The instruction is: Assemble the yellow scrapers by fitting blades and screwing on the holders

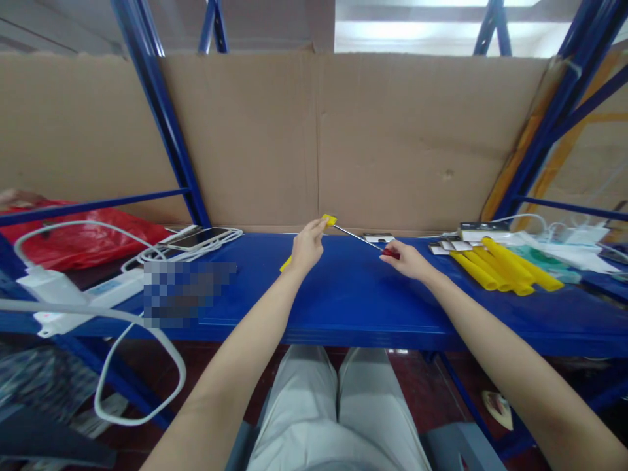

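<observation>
My left hand (308, 247) is closed around a long yellow piece (329, 220), one end of which shows past my fingertips. Yellow also shows below the wrist, seemingly its other end; my palm hides the middle. In my right hand (409, 260) is a screwdriver (360, 238), gripped by its red handle. Its thin metal shaft points up and left, with the tip at the yellow piece's upper end. Whether the tip is inside or only touching, I cannot tell. Behind the shaft, a small flat black-and-white piece (377, 237) lies at the table's back edge.
Several yellow handle-like pieces with pale flat ends (505, 268) lie at right, beside clear plastic wrapping (554, 252). A power strip (103, 294), white cables and a red bag (93, 235) crowd the left. Cardboard (245, 137) walls the back of the blue table (363, 301).
</observation>
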The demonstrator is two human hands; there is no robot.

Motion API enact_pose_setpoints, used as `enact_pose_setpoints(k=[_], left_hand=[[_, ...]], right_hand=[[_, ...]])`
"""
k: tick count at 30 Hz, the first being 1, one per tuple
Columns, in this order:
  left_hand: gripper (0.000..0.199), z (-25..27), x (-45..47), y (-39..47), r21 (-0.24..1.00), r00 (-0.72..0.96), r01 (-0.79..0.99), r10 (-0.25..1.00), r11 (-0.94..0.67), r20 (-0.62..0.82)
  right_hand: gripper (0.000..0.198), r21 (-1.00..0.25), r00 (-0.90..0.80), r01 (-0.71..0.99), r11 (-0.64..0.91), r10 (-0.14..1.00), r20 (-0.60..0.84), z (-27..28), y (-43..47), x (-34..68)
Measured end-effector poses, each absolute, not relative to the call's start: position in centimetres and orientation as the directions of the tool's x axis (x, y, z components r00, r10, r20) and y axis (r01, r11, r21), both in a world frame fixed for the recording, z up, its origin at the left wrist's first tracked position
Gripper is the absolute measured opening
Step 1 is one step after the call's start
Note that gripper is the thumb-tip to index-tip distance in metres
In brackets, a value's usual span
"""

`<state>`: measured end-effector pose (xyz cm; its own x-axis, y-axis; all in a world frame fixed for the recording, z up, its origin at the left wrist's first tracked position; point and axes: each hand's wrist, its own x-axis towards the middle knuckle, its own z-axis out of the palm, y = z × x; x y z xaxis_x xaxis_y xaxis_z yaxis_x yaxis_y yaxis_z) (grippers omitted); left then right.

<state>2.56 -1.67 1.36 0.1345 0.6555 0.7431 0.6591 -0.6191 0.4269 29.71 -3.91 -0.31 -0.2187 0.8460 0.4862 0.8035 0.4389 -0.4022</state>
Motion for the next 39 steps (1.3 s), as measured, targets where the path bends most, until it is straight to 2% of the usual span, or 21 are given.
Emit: enact_pose_setpoints(k=[4, 8, 15, 22, 28, 31, 34, 36, 39], left_hand=[[0.045, 0.9, 2.7, -1.5, 0.352, 0.212, 0.649, 0.604, -0.675, 0.768], [0.046, 0.5, 2.9, -1.5, 0.27, 0.288, 0.652, 0.561, -0.709, 0.776], [0.044, -0.1, 3.6, -1.3, 0.183, 0.31, 0.645, 0.473, -0.742, 0.825], [0.04, -0.4, 3.6, -1.0, 0.105, 0.3, 0.625, 0.362, -0.774, 0.883], [0.043, -0.2, 3.6, -1.3, 0.065, 0.328, 0.641, 0.35, -0.765, 0.878], [0.045, -0.1, 3.7, -1.6, 0.085, 0.331, 0.65, 0.383, -0.755, 0.863], [0.045, 0.0, 3.7, -1.7, 0.161, 0.302, 0.634, 0.434, -0.756, 0.849], [0.044, 0.1, 3.8, -1.5, 0.268, 0.244, 0.599, 0.491, -0.755, 0.837], [0.04, 0.6, 3.7, -1.1, 0.517, 0.126, 0.482, 0.639, -0.708, 0.759]], right_hand=[[0.023, -0.509, -0.174, 0.734, 0.449, 0.849, 0.499, -0.9, -3.0, 30.7], [0.025, -0.559, -0.123, 0.73, 0.394, 0.88, 0.459, -1.4, -2.6, 31.1], [0.025, -0.539, -0.065, 0.771, 0.339, 0.884, 0.463, -1.7, -2.4, 31.4], [0.024, -0.524, -0.08, 0.764, 0.377, 0.861, 0.503, -2.0, -1.9, 31.8], [0.023, -0.52, -0.078, 0.764, 0.382, 0.855, 0.513, -2.0, -1.9, 31.7], [0.023, -0.52, -0.082, 0.766, 0.377, 0.861, 0.502, -2.0, -2.1, 31.6], [0.022, -0.517, -0.096, 0.763, 0.389, 0.858, 0.505, -1.9, -2.2, 31.7], [0.022, -0.501, -0.119, 0.76, 0.413, 0.847, 0.518, -1.8, -2.3, 31.6], [0.019, -0.433, -0.171, 0.774, 0.461, 0.812, 0.559, -1.3, -2.8, 31.3]])
